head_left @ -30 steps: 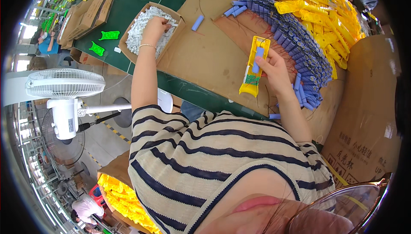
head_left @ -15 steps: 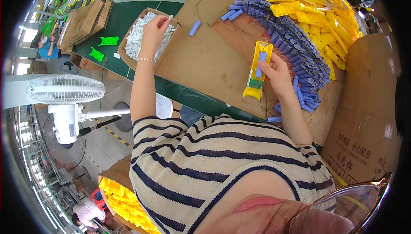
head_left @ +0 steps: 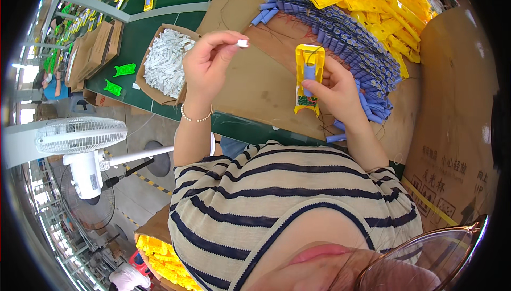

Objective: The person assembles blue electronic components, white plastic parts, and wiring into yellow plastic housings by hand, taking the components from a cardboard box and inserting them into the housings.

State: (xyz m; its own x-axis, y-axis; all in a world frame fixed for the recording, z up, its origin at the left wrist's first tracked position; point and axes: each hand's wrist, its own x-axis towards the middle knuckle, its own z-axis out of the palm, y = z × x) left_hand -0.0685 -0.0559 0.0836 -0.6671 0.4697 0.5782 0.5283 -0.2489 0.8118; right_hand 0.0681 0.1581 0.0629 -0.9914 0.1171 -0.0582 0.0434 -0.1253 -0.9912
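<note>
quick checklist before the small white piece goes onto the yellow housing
1. Small white piece pinched in left hand fingertips: ok.
2. Yellow housing held by right hand, open side up: ok.
3. Blue cylindrical cell lies in the housing: ok.
4. White piece's orientation: cannot tell.
5. Green circuit board at the housing's lower end in view: ok.
6. Box of white pieces beside left hand: ok.

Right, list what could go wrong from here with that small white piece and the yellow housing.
1. The small white piece is only pinched at the tips of the left hand, so it could slip.
2. The right hand holds the yellow housing above the cardboard; the blue cell in it might shift.
</note>
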